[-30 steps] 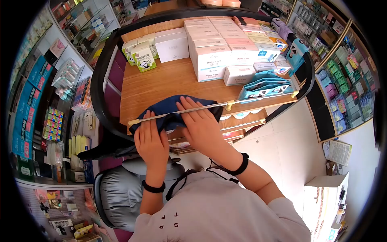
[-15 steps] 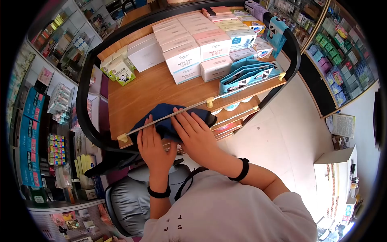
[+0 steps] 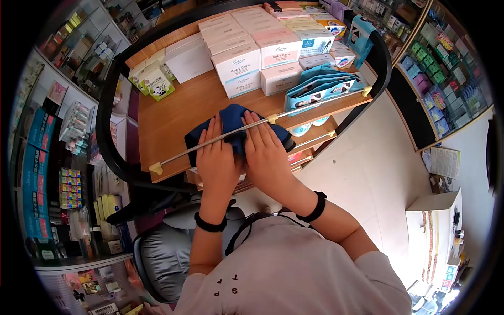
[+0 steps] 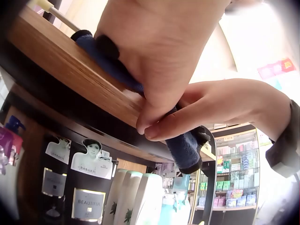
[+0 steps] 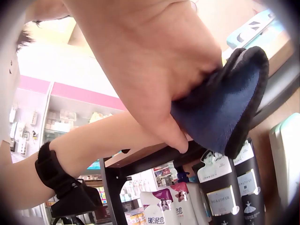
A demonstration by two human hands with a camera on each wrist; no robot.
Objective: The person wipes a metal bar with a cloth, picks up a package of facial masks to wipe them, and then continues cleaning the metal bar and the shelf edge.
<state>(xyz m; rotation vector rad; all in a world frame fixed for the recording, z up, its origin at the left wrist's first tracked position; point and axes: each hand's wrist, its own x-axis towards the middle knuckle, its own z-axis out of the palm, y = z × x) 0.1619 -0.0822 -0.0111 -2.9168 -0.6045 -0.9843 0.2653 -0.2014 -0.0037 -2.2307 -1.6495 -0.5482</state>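
Note:
A dark blue cloth [image 3: 233, 116] with black edging lies bunched over the front edge of a wooden shelf [image 3: 170, 126]. My left hand [image 3: 218, 163] holds the cloth's left part, fingers extended on top and thumb below the board's edge. Right beside it, my right hand [image 3: 268, 160] grips the same cloth. A thin metal rail [image 3: 181, 155] runs across the fingers of both hands. In the left wrist view the two thumbs nearly meet under the edge, and blue cloth [image 4: 183, 150] hangs down past them. From the right hand, a flap of cloth [image 5: 225, 108] sticks out in the right wrist view.
Stacked white Baby Care boxes [image 3: 241, 68], a plain white box [image 3: 189, 60] and green panda boxes [image 3: 156, 84] stand behind the cloth. Blue pouches [image 3: 320, 89] sit near the rail's right end. Bottles [image 4: 126, 192] stand on the lower shelf. A grey chair [image 3: 173, 257] is close below.
Both hands and the cloth have moved right along the shelf edge, away from the rail's left end. My left hand is now closer to the right one. The head view has also turned.

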